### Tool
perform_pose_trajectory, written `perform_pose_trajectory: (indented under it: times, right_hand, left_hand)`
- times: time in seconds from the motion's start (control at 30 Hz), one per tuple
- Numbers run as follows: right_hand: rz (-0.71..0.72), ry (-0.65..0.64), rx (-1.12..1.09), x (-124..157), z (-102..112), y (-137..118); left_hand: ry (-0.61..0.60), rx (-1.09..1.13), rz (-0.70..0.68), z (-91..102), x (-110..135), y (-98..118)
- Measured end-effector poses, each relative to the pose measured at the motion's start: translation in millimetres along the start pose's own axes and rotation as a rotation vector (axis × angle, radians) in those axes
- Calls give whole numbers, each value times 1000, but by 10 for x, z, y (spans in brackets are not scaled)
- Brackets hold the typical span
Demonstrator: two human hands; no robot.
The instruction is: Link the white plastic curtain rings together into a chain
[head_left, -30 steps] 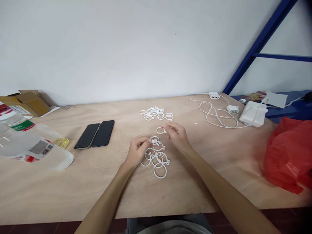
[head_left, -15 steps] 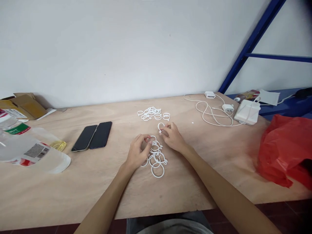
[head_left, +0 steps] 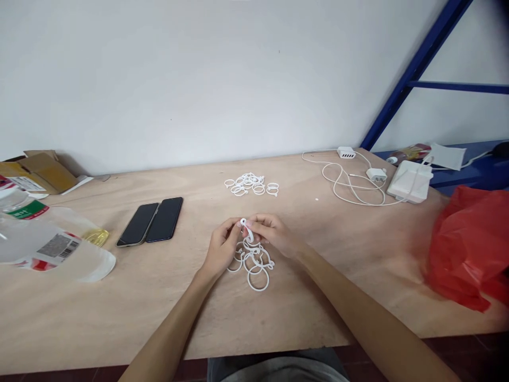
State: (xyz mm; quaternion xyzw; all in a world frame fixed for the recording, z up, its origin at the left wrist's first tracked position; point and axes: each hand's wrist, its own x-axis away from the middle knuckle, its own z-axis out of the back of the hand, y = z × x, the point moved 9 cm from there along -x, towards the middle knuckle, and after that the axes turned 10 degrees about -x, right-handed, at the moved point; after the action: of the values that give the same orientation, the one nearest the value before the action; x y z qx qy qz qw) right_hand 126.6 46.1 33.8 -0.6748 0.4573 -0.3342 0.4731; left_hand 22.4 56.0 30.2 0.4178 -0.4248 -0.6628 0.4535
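Note:
My left hand (head_left: 221,248) and my right hand (head_left: 274,235) meet at the middle of the wooden table (head_left: 302,297). Both pinch a small white plastic ring (head_left: 246,229) between their fingertips. Just below the hands lies a linked cluster of white rings (head_left: 253,261) on the table. A loose pile of more white rings (head_left: 249,184) sits farther back, apart from both hands.
Two dark phones (head_left: 153,220) lie side by side at the left. Clear plastic bottles (head_left: 43,241) and a cardboard box (head_left: 37,171) are at the far left. A white charger with cables (head_left: 371,180) sits at the back right, a red plastic bag (head_left: 471,246) at the right edge.
My right hand picked up a single ring from behind the cluster and brought it left to my left hand. Both hands now hold it together above the cluster.

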Motion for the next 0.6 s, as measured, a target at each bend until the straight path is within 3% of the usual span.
perform_pose_trajectory:
  times: [0.17, 0.4, 0.6]
  right_hand:
    - [-47, 32, -81, -6, 18, 13]
    - [-210, -15, -383, 3, -49, 143]
    - [-264, -55, -556, 16, -123, 199]
  left_hand:
    - [17, 77, 69, 24, 9, -42]
    - [-320, 564, 316, -294, 109, 13]
    - [-379, 729, 368, -360, 161, 87]
